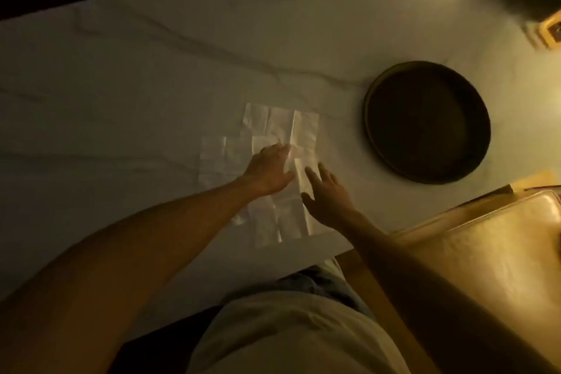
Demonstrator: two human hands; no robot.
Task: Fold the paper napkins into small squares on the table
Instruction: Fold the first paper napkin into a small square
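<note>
Your paper napkins (267,167) lie spread flat and overlapping near the middle of the pale desk (121,85), close to its near edge, their old crease lines showing as a grid; the dim light makes it hard to count the sheets. Your left hand (270,171) rests palm-down on them with fingers extended, gripping nothing, and it looks placed to pin the paper so it does not slide. Your right hand (326,191) sits just beside it to the right, also open and flat, its fingertips on or right at the long strip of paper that runs from far to near; it has hold of nothing either. With both palms spread like this, you seem to be smoothing or squaring a sheet along a crease before turning it over on itself, so the folding looks to be at an early stage, with no finished small square visible. The dark round tray (426,121) stands well apart to the right, clear of your working area, perhaps waiting for the folded pieces.
</note>
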